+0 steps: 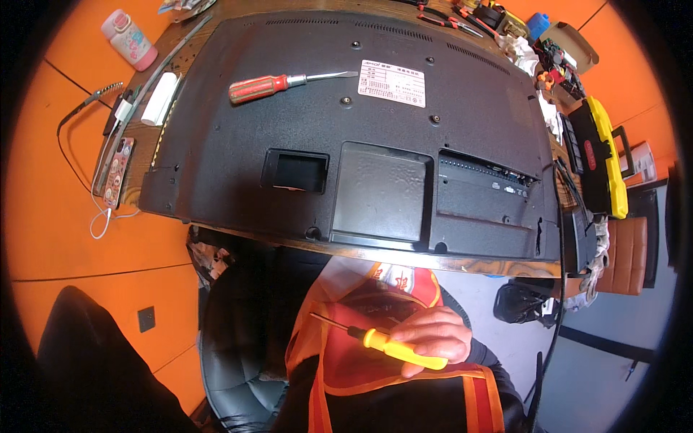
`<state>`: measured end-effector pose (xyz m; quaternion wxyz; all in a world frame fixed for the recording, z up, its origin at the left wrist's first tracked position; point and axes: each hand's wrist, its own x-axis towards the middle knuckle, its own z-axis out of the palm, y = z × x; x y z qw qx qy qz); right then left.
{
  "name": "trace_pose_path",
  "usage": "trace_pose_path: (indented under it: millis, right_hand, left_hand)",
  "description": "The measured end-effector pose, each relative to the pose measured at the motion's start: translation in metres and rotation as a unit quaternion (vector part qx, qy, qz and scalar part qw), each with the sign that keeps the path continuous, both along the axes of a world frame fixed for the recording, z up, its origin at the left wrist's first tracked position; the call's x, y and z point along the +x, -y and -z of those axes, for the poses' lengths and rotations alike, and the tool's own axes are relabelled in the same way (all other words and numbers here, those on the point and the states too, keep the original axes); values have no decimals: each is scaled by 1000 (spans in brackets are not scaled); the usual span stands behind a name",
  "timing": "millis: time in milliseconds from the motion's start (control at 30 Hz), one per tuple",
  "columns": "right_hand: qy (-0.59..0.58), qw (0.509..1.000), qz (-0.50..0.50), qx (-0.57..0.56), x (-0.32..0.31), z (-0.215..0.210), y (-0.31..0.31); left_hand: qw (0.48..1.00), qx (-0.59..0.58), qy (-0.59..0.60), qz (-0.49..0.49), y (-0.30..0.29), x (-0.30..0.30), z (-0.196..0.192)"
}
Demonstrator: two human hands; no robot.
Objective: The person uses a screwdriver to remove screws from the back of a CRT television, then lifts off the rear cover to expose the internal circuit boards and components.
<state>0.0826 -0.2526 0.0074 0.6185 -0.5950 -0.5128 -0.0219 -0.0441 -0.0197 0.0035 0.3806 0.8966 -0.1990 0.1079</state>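
My right hand is closed around the yellow handle of a screwdriver, held in front of my red and orange apron. Its thin shaft points up and to the left, with a dark collar where it meets the handle. My left hand does not show. Beyond the table's near edge lies a large black flat-screen television, back side up. A second screwdriver, with a red handle and a steel shaft, rests across its back, the tip by a white label. Screws sit in the back around the label.
A pink and white bottle and a phone in a patterned case are at the left. Pliers and clutter lie far right, near a black and yellow toolbox. A black chair stands at lower left.
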Motion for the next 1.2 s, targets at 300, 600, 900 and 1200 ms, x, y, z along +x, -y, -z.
trace_pose_path:
  millis: [300,600,900,1200]
  right_hand:
    - [-15,1000,4,-4,1,-2,-10]
    - [-14,1000,2,-21,5,-3,-7]
    - [52,986,84,-138,25,2,-4]
    - [25,979,51,-196,29,14,19]
  left_hand:
    - [997,57,42,20,-14,7,-2]
    - [969,161,159,102,-38,48,-22]
    - [893,283,294,191,-52,122,-64]
    - [946,255,85,-183,-104,224,-48]
